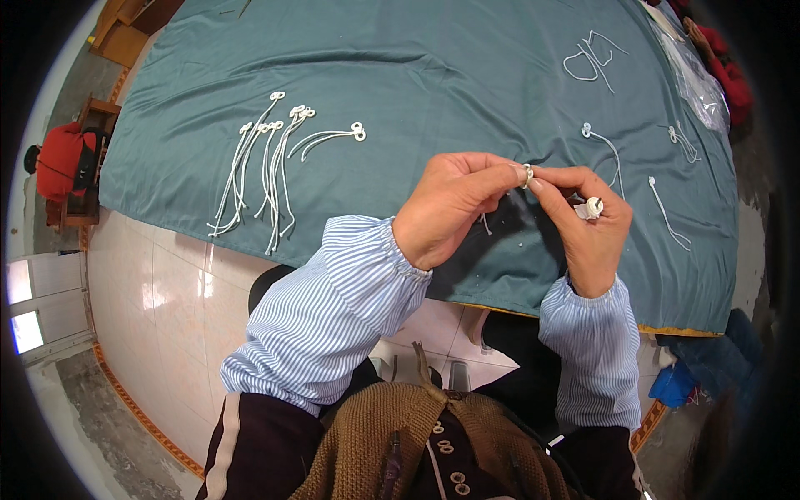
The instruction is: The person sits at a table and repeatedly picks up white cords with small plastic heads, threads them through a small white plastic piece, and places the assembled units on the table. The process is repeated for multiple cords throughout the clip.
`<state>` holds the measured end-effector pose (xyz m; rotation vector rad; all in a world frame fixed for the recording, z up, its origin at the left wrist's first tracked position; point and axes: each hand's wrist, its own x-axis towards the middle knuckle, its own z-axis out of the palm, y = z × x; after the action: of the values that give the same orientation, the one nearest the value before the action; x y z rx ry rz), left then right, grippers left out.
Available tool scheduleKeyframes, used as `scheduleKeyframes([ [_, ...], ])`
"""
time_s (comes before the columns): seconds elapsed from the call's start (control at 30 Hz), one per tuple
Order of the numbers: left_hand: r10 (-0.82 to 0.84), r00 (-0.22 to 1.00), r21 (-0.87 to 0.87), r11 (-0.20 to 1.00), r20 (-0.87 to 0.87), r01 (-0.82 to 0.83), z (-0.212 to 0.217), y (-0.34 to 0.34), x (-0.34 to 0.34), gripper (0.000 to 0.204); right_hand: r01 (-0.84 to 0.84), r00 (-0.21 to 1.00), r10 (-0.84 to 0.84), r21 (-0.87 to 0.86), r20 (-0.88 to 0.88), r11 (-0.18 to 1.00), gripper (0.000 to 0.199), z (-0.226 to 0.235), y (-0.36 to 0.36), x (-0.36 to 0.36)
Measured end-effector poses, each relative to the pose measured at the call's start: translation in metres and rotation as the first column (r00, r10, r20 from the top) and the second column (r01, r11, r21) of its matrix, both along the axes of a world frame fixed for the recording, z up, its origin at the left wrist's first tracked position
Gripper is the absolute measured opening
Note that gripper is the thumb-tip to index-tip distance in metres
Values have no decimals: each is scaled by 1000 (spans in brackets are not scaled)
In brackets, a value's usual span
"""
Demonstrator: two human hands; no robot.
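Left hand and right hand fingertips pressed together, pinching small white ring. Risk: slip from pinch, ring lost below on teal cloth.

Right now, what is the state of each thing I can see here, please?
Left hand: pinching a small white ring at the fingertips.
Right hand: pinching the same ring, a small white spool tucked in the fingers.
Finished cords: laid in a row on the green cloth.
Loose cords: scattered singly.
Plastic bag: lying at the cloth's edge.
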<state>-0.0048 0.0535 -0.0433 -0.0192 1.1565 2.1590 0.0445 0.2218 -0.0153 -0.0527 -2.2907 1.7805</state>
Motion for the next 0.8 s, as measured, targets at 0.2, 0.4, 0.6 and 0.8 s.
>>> scheduleKeyframes([
  [0.2, 14, 1000, 29, 999, 14, -14, -1, 2, 1, 21, 62, 998, -62, 41, 7, 997, 11, 1, -5, 2],
  [0.4, 32, 998, -26, 999, -59, -34, 2, 3, 0, 22, 48, 998, -49, 30, 45, 998, 10, 3, -1, -2],
  [0.6, 81, 952, -165, 977, -294, -134, 1, 5, 2, 19, 70, 992, -76, 65, 100, 995, 8, 6, 2, -1],
  [0.8, 83, 840, -261, 930, -536, -258, -1, 10, 2, 17, 86, 996, -85, 283, -16, 955, 8, 4, 0, 0],
])
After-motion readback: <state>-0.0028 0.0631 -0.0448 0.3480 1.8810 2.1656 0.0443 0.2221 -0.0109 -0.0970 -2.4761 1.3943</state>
